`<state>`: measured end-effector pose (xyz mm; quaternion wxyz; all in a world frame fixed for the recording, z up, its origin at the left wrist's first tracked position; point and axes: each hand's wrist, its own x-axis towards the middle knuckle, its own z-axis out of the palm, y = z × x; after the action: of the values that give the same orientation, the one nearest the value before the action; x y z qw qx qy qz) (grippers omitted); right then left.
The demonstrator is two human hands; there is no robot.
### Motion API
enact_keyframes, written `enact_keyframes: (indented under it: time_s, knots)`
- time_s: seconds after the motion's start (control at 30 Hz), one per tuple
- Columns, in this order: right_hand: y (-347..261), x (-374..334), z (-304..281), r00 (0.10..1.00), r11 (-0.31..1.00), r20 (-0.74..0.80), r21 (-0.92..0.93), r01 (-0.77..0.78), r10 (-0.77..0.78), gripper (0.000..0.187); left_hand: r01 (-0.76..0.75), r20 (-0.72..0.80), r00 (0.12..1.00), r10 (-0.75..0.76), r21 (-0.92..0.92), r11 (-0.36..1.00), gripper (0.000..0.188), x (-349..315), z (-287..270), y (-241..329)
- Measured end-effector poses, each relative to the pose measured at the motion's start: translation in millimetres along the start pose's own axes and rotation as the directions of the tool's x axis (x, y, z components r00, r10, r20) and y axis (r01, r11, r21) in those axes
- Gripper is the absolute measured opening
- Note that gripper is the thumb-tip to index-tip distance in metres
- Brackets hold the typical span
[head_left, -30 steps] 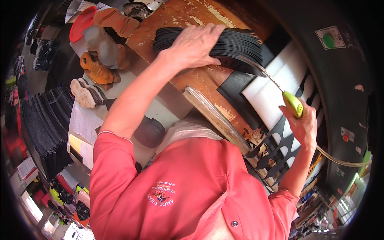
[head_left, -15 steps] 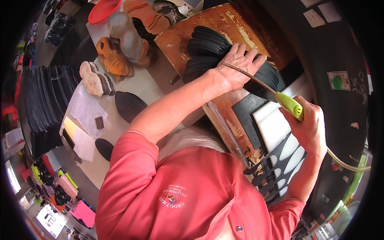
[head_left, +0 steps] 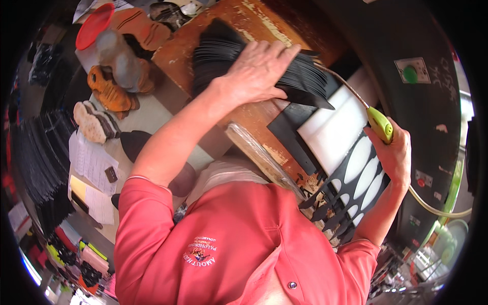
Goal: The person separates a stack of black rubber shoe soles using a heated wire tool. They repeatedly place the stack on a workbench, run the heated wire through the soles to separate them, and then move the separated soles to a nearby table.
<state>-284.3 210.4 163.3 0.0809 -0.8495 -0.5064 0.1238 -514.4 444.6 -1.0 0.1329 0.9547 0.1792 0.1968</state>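
Observation:
My left hand [head_left: 262, 71] lies across a stack of thin black sole-shaped sheets [head_left: 216, 56], its fingers bent over the top and its thumb on the near side. The sheets are fanned at their edges, and those under my palm are hidden. In my right hand [head_left: 396, 155] is an air blow gun [head_left: 379, 124] with a lime-green handle and a long, thin, bent metal nozzle. The nozzle's end reaches the far right side of the stack, where its tip is hidden. A pale hose runs from the gun to the right.
Under the stack is a worn brown wooden board [head_left: 175, 56]. Beside it lie a white slab [head_left: 325, 127] and a black sheet with oval cut-outs [head_left: 338, 188]. A dark machine with a green button [head_left: 409, 74] stands right. Shoe forms [head_left: 109, 91] and papers [head_left: 91, 157] lie left.
The nozzle, which crossed over my left hand, now goes behind the stack's right side. My left hand has shifted on the sheets, which now sit more fanned and tilted. The whole view has swung.

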Motion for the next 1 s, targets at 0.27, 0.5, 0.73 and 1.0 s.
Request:
enact_keyframes:
  time_s: [0.27,0.5,0.73,1.0]
  knots:
    - [104,-33,4,0.916,0.896,0.214,0.221,-0.384,0.34,0.046,0.005,0.018,1.0,-0.004,-0.041,0.999,0.109,28,10,21]
    - [144,-47,14,0.949,0.913,0.15,0.267,-0.309,0.277,0.039,0.113,0.166,0.981,-0.102,-0.059,0.992,0.109,61,21,37]
    - [160,-56,13,0.972,0.908,0.072,0.349,-0.233,0.222,0.037,0.208,0.078,0.978,-0.196,-0.2,0.957,0.099,83,3,55]
    - [153,-81,6,0.998,0.83,0.034,0.554,-0.068,0.059,0.022,0.163,0.124,0.876,-0.466,-0.986,0.043,0.05,110,-59,23]
